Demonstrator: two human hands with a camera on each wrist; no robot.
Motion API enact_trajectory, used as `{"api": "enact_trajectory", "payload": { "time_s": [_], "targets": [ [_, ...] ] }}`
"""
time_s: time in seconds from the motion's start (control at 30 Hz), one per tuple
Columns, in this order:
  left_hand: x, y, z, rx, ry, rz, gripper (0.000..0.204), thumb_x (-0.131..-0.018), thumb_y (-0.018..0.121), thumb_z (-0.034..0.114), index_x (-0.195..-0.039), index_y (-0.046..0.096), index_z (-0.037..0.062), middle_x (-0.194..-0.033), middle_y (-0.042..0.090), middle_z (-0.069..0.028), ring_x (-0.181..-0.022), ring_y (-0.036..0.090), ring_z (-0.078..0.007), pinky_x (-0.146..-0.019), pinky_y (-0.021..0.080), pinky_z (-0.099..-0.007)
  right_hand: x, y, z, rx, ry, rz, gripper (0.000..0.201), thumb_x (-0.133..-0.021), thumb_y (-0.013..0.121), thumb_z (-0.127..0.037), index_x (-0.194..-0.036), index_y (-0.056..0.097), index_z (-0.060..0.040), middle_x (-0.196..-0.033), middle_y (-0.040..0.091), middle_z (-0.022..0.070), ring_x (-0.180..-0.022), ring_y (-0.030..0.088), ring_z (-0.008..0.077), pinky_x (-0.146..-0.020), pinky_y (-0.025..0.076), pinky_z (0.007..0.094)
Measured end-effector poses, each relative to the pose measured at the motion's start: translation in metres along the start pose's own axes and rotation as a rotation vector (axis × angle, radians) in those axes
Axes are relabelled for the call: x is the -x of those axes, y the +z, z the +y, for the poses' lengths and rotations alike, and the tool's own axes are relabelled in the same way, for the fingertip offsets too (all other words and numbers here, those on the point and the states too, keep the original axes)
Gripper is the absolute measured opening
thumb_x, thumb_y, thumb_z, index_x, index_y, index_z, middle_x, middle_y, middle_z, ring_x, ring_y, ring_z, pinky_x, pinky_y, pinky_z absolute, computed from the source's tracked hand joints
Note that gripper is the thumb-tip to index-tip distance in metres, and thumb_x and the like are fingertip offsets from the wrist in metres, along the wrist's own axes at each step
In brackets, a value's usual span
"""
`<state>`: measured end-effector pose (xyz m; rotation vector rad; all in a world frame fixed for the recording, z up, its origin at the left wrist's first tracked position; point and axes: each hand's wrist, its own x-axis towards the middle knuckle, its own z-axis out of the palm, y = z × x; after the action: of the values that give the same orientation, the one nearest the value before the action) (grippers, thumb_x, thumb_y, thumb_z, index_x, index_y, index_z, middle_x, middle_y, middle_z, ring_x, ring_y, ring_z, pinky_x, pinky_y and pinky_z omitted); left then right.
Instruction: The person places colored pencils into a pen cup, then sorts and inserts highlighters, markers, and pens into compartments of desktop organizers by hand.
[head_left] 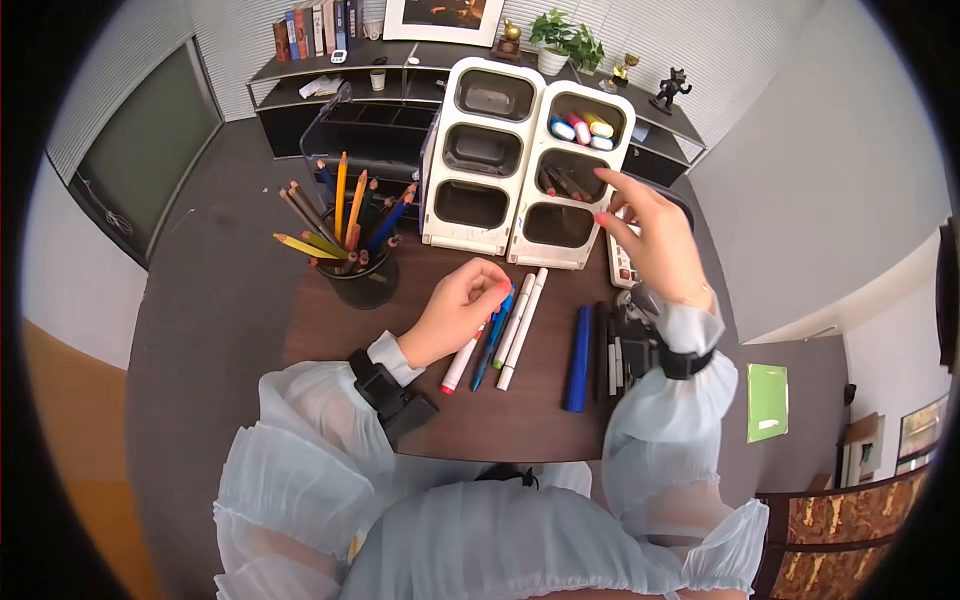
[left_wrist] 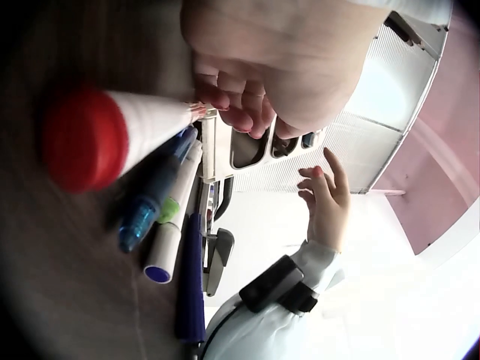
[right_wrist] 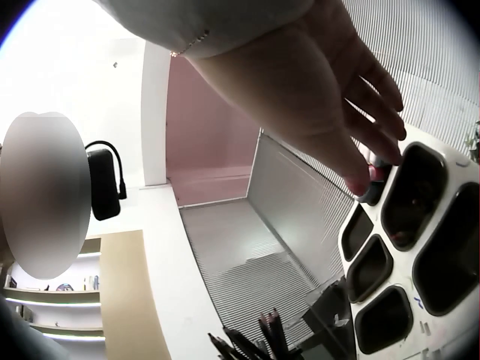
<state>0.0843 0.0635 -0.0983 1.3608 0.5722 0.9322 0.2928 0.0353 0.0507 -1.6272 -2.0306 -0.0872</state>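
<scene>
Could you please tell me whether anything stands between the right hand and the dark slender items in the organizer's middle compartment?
Nothing visible blocks the compartment's open front. The right hand is by its right edge, so the fingers probably need only clear the white rim to reach the dark slender items.

Along the wall we see a low black cabinet [head_left: 300, 69] — on its top a row of books [head_left: 318, 30], a framed picture [head_left: 445, 15], a leafy plant [head_left: 566, 42] in a white pot [head_left: 551, 63] and a dark figurine [head_left: 671, 88]. Over on our right lies a green folder [head_left: 768, 395] — well apart from the cabinet.
</scene>
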Motion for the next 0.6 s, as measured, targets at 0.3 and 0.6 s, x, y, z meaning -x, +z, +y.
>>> {"api": "enact_trajectory", "payload": {
  "time_s": [0.3,0.6],
  "targets": [
    [-0.002,-0.006,0.007,-0.309,0.05,0.155,0.014,-0.082,0.061,0.009,-0.09,0.053,0.0001,-0.065,0.059,-0.0055,-0.057,0.053,-0.0093,-0.053,0.042,-0.0247,0.076,-0.012,0.038,0.179,-0.104,-0.37,0.022,-0.078,0.06,-0.011,-0.1,0.059,-0.0075,-0.082,0.061,0.0127,-0.078,0.06,0.0321,-0.068,0.049,0.0389],
    [-0.003,-0.005,0.0,-0.26,0.041,0.111,0.012,-0.082,0.06,0.009,-0.089,0.054,-0.0003,-0.067,0.06,-0.0045,-0.058,0.053,-0.0078,-0.054,0.043,-0.0233,0.117,0.025,0.009,0.214,-0.139,-0.392,0.038,-0.075,0.067,-0.023,-0.104,0.055,-0.0023,-0.074,0.059,0.0123,-0.067,0.059,0.0285,-0.059,0.048,0.035]
  ]
}}
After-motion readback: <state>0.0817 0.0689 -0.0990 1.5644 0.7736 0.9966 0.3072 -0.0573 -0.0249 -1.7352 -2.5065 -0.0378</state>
